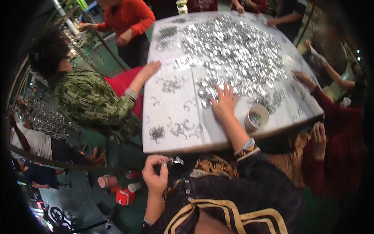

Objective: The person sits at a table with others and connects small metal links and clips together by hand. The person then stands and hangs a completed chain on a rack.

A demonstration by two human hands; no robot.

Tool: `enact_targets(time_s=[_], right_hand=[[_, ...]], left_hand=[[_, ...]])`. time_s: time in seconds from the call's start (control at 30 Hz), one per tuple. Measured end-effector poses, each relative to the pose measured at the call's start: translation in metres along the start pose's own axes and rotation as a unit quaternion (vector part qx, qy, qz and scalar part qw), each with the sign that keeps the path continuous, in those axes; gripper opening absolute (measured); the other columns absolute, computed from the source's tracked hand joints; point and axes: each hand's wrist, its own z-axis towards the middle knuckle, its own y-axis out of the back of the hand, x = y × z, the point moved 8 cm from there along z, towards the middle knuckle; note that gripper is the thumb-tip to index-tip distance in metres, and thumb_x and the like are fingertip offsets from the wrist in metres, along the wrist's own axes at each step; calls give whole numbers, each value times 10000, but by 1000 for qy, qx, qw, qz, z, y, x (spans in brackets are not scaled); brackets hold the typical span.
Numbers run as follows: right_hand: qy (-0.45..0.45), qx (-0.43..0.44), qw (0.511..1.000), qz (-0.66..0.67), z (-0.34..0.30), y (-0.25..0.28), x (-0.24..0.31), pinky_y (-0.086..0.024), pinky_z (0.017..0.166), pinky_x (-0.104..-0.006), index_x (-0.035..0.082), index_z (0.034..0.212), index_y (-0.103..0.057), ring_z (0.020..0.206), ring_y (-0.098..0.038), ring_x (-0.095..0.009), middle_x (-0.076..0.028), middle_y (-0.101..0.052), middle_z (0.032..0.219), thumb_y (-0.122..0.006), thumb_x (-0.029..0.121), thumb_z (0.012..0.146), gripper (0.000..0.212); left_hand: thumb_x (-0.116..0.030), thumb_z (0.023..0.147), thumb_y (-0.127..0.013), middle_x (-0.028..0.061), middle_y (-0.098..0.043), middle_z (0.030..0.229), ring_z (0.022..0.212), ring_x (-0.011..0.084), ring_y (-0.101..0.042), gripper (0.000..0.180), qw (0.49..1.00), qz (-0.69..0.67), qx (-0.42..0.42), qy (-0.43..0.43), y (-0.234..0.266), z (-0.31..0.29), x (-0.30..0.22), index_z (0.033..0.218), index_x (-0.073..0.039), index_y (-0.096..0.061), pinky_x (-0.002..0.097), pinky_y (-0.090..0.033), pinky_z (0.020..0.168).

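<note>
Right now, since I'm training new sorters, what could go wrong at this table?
The right hand presses into the heap of small metal pieces, so edges might nick fingers. The paper cup sits near the table edge and could be knocked off. The left hand holds a small metal piece off the table; dropped, it lands on the floor.

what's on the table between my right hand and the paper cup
Mostly bare white table. In the head view the right hand rests at the edge of the metal pile; the cup stands apart, beside the forearm.
</note>
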Motion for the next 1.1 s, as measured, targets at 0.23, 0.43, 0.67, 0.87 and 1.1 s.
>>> enact_targets(time_s=[0.23,0.43,0.67,0.87,1.1], right_hand=[[46,-5,998,-48,-15,-10,-5,-63,1103,-696,165,1216,-586,1380,-290,-399,-137,-424,1423,-613,272,852,380],[94,-23,995,-20,-43,-8,4,-227,1090,-631,82,1145,-583,1350,-316,-394,-155,-447,1351,-633,191,847,321],[153,-9,988,30,-80,-3,20,-287,1084,-539,26,1184,-555,1282,-377,-388,-174,-476,1264,-653,107,792,411],[139,-32,987,68,-82,9,19,-344,1042,-481,24,1160,-575,1202,-441,-383,-174,-508,1194,-678,73,763,413],[145,-45,979,137,-91,16,22,-432,920,-432,42,1136,-604,1048,-518,-344,-156,-552,1083,-699,21,739,408]], left_hand=[[40,823,-583,104,-624,926,868,163,-587,108,1000,1,-15,-9,-3,8,5,915,3,-539,290,-458,832],[43,820,-582,97,-638,914,839,150,-591,106,1000,-6,-22,-11,-3,5,8,917,12,-553,279,-465,798],[48,787,-614,91,-660,867,765,151,-610,108,998,-5,-49,-29,3,5,1,884,9,-587,273,-495,735],[50,788,-611,89,-656,867,769,151,-610,111,998,-8,-56,-27,6,2,-1,888,9,-587,272,-493,739],[64,783,-607,93,-656,865,766,148,-609,128,997,-5,-68,-32,13,-2,1,898,12,-588,271,-491,740]])
